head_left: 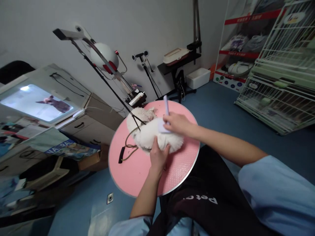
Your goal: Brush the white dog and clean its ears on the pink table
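A small white fluffy dog [150, 129] lies on a round pink grooming table [137, 170]. My left hand [158, 155] rests on the dog's near side, fingers curled into its fur. My right hand [178, 124] is closed round a lilac-handled brush [165, 115], whose head presses on the dog's back. A brown leash [129, 144] with a black handle runs from the dog across the pink top. A black arm [105, 82] of a stand reaches down to the dog's neck.
A dryer on a stand [104, 57] leans over the table. A cabinet with a lit window [36, 103] is at left, wire cages [283, 78] at right, and a black side table [178, 62] with a tray is behind. The floor is blue.
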The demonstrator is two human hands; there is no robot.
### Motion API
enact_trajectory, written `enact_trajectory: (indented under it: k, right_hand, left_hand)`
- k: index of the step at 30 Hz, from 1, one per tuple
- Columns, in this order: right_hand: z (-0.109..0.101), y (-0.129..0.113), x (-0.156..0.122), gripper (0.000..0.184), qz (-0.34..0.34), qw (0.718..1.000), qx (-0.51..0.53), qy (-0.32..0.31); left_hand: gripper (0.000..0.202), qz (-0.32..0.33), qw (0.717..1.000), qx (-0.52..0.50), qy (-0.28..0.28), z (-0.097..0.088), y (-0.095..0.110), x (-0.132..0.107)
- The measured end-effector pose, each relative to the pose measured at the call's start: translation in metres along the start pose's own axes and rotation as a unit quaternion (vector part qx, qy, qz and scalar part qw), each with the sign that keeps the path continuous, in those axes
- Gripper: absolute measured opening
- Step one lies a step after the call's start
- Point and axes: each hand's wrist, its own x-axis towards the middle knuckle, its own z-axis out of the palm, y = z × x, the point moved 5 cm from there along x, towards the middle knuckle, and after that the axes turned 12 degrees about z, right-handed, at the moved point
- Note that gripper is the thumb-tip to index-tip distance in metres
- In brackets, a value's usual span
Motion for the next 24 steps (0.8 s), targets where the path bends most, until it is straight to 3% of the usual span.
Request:
enact_trajectory:
  k: [2, 3, 7, 11, 12, 15, 19, 20, 22, 24]
  right_hand:
    - [-0.009, 0.004, 0.004, 0.027, 0.062, 0.996, -0.024, 0.062]
    - [-0.011, 0.003, 0.004, 0.028, 0.062, 0.995, -0.026, 0.076]
    - [-0.003, -0.012, 0.004, 0.026, -0.048, 0.998, -0.028, -0.032]
    - [-0.014, -0.009, 0.010, 0.031, 0.028, 0.995, -0.070, 0.059]
    - [-0.014, -0.011, 0.010, 0.032, 0.010, 0.996, -0.065, 0.056]
    - [-0.005, -0.023, 0.009, 0.028, -0.073, 0.995, -0.054, -0.029]
    - [-0.013, -0.018, 0.012, 0.030, 0.006, 0.996, -0.070, 0.056]
    - [-0.013, -0.019, 0.011, 0.030, -0.002, 0.997, -0.061, 0.051]
    - [-0.008, -0.022, 0.008, 0.027, -0.039, 0.998, -0.037, -0.021]
    - [-0.009, -0.019, 0.007, 0.023, -0.019, 0.999, -0.038, -0.033]
  left_hand:
    - [0.075, -0.007, 1.000, 0.003, 0.005, 0.000, -0.001, 0.000]
    - [0.076, -0.010, 1.000, 0.001, 0.002, 0.000, -0.001, 0.000]
    - [0.078, -0.021, 1.000, -0.005, -0.004, 0.001, -0.003, 0.001]
    - [0.078, -0.018, 1.000, 0.000, -0.002, -0.002, -0.002, 0.002]
    - [0.077, -0.016, 1.000, -0.003, -0.006, -0.002, -0.002, 0.002]
    - [0.077, -0.018, 1.000, -0.004, -0.011, -0.004, -0.003, 0.002]
    - [0.078, -0.020, 1.000, 0.002, -0.015, -0.006, -0.004, 0.002]
    - [0.078, -0.020, 1.000, -0.002, -0.020, -0.005, -0.004, 0.002]
    - [0.078, -0.017, 1.000, -0.015, -0.022, -0.003, -0.005, 0.003]
    - [0.079, -0.010, 0.999, -0.029, -0.014, -0.003, -0.006, 0.004]
